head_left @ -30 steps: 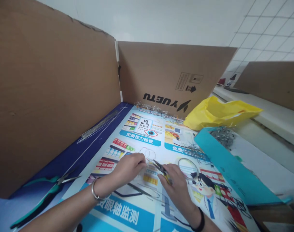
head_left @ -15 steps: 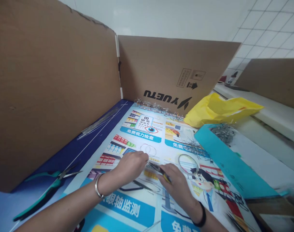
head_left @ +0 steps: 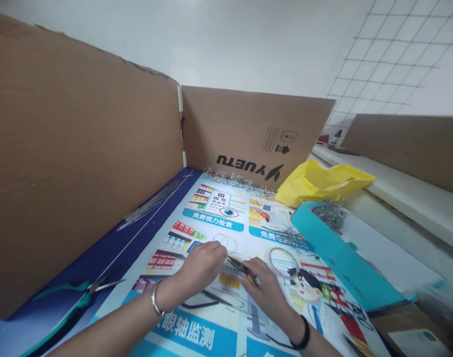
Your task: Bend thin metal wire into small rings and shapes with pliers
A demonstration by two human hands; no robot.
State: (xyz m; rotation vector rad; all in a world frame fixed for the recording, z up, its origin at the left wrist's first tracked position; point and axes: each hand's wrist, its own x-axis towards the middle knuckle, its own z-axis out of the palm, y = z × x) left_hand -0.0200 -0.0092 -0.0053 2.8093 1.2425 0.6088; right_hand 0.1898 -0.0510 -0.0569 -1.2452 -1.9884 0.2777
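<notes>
My left hand [head_left: 204, 263] is closed in a pinch above the printed poster [head_left: 241, 248]. Whatever sits between its fingertips is too small to make out. Wrapped in my right hand [head_left: 265, 287] is a pair of pliers [head_left: 238, 265] with dark jaws and a bit of yellow handle showing. The jaws point left and reach almost to my left fingertips. A coil of thin wire [head_left: 271, 261] lies on the poster just beyond my right hand. At the lower left rests another pair of pliers with green handles [head_left: 78, 306], touched by neither hand.
Cardboard panels [head_left: 99, 129] stand at the left and back. Small bent wire pieces [head_left: 241, 179] line the poster's far edge. Straight wires [head_left: 150, 204] lie at the left. To the right are a yellow bag [head_left: 315, 186] and a turquoise box [head_left: 345, 263] holding a wire heap [head_left: 329, 215].
The camera view has tilted, so the panels, bag and box sit lower and further left. Both hands keep nearly the same pose, with the pliers still by my left fingertips.
</notes>
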